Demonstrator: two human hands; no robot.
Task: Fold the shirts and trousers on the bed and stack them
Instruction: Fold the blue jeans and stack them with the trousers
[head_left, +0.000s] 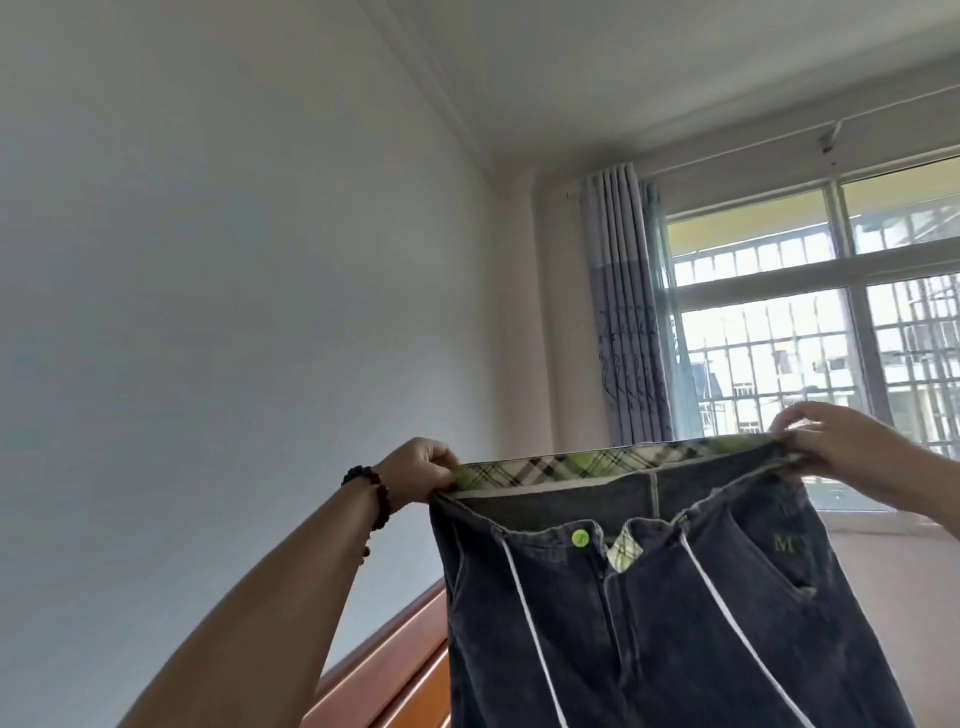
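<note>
Dark jeans (649, 623) hang between both hands, left (421, 470) and right (836, 441) gripping waistband.

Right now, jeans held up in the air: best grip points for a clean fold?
Judging by the pose, the two waistband ends of the jeans, each approached from its outer side. The left hand and right hand already pinch there; the band is stretched flat and the legs hang straight below.

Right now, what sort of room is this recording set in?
Probably a home bedroom: a reddish-brown wooden bed frame along the plain white wall, a grey patterned curtain beside a barred window, and dark denim trousers being held up.
</note>
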